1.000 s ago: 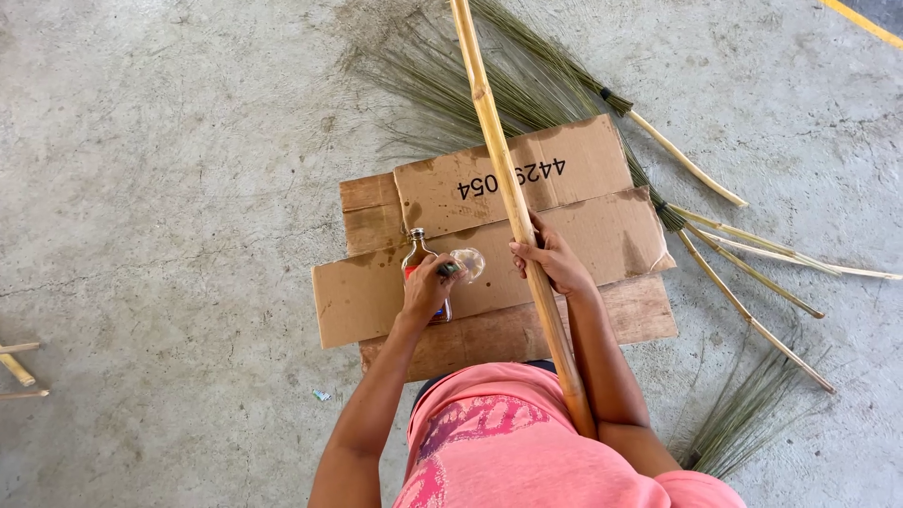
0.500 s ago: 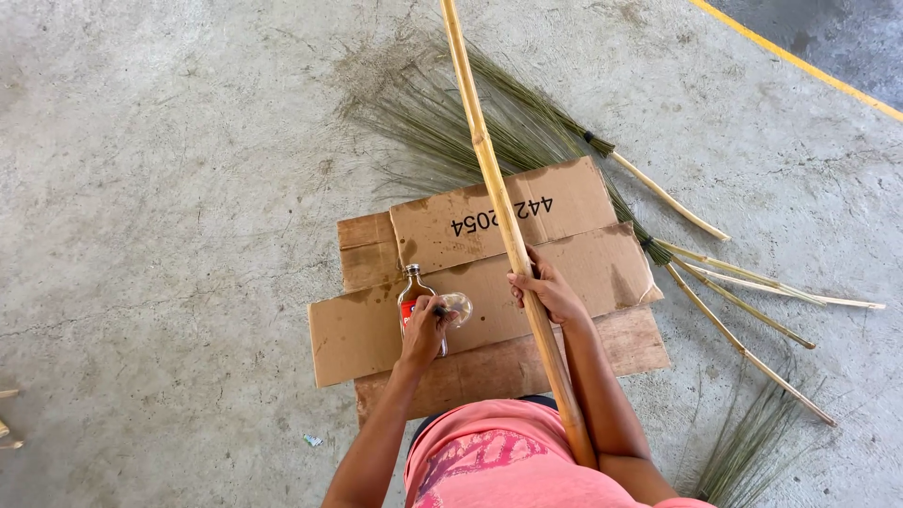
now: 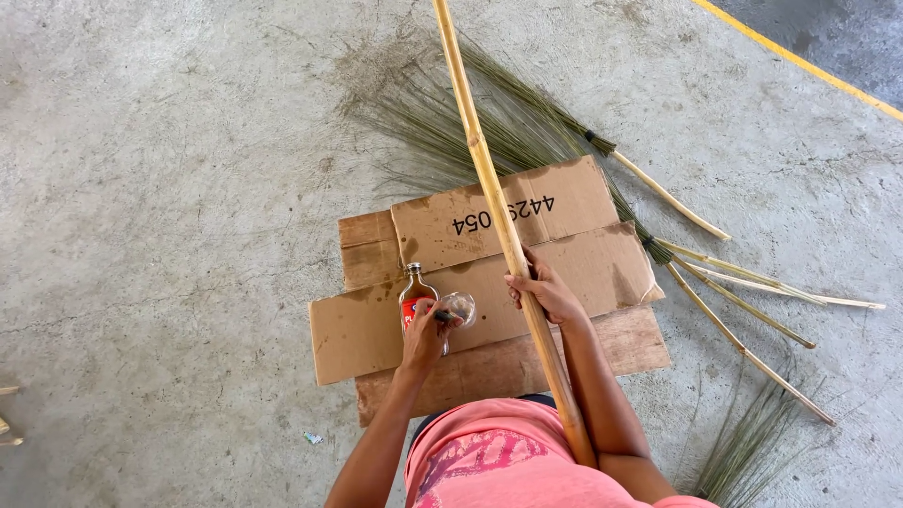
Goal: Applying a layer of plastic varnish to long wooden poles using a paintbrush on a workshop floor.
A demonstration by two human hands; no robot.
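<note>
My right hand (image 3: 547, 292) grips a long bamboo pole (image 3: 480, 160) that runs from my lap up past the top of the view. My left hand (image 3: 425, 334) holds a thin dark stick-like tool over a small clear cup (image 3: 460, 306). Just left of that hand a small flat glass bottle (image 3: 413, 292) with a red label stands on flattened brown cardboard (image 3: 357, 329). The cardboard lies on a wooden board (image 3: 508, 362) on the concrete floor. I wear a pink top.
Several grass brooms with thin bamboo handles (image 3: 673, 199) lie fanned out behind and to the right of the cardboard. A yellow painted line (image 3: 800, 61) crosses the floor at top right. Stick ends (image 3: 7, 425) show at the left edge.
The view has shifted so the cardboard sits a little lower and more centred. My left hand stays by the cup and bottle, and my right hand keeps its grip on the pole.
</note>
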